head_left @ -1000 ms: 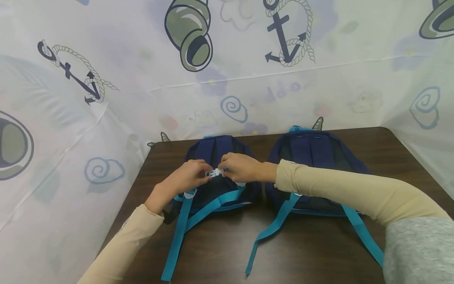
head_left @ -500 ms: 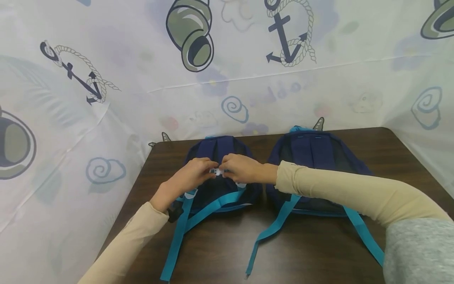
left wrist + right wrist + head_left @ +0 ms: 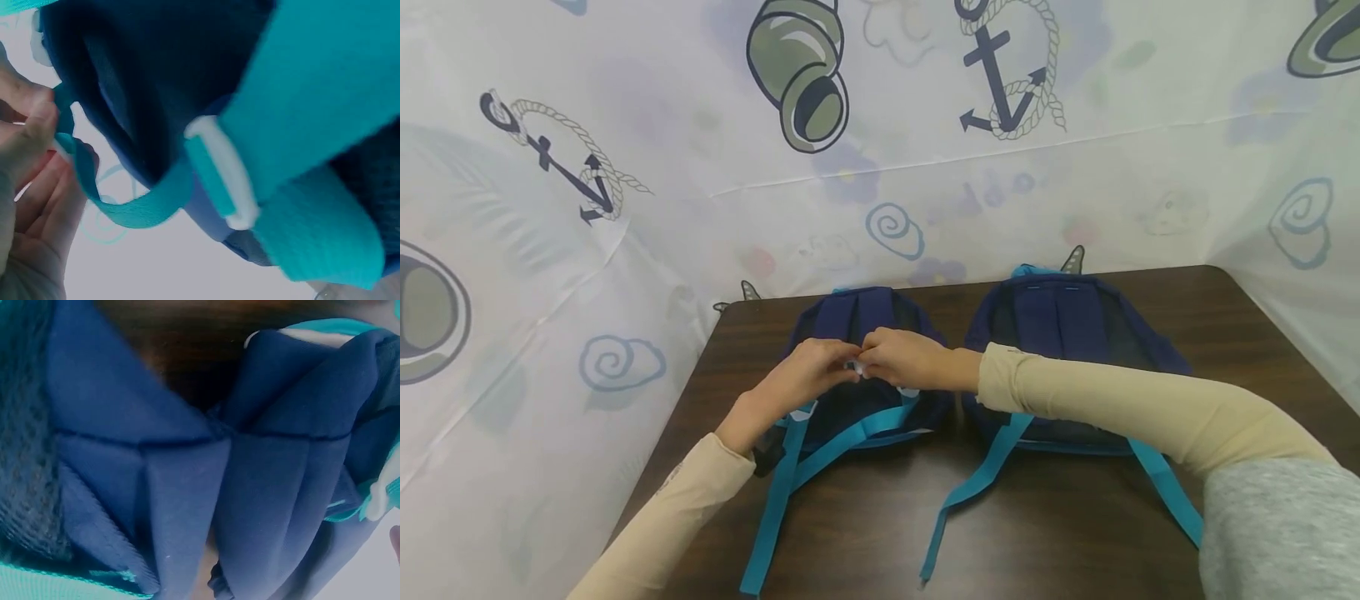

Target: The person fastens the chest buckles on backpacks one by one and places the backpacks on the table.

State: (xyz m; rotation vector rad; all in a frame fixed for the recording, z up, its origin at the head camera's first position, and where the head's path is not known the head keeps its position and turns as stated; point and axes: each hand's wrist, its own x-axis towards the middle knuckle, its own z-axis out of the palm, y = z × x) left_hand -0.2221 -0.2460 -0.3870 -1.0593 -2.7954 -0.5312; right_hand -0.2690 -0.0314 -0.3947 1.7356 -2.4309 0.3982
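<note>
Two navy backpacks lie side by side on the dark wooden table, the left backpack (image 3: 874, 305) under both hands. Over its middle, my left hand (image 3: 808, 371) and right hand (image 3: 906, 358) meet fingertip to fingertip. Both pinch a small white buckle (image 3: 854, 367), mostly hidden by the fingers. In the left wrist view, a thin turquoise strap (image 3: 140, 209) loops from the backpack to the pinching fingers (image 3: 40, 115). A white strap adjuster (image 3: 228, 172) sits on a wider turquoise strap beside it. The right wrist view shows mostly navy fabric (image 3: 269, 487), with a fingertip at its right edge.
The right backpack (image 3: 1060, 321) lies under my right forearm. Loose turquoise straps (image 3: 771, 517) from both bags trail towards the table's front (image 3: 1037, 525). A printed white cloth (image 3: 662, 275) hangs behind and at the sides.
My left hand has shifted slightly right, bringing the fingertips of both hands together. The white buckle, plainly visible between them earlier, is now mostly covered. The backpacks lie as before.
</note>
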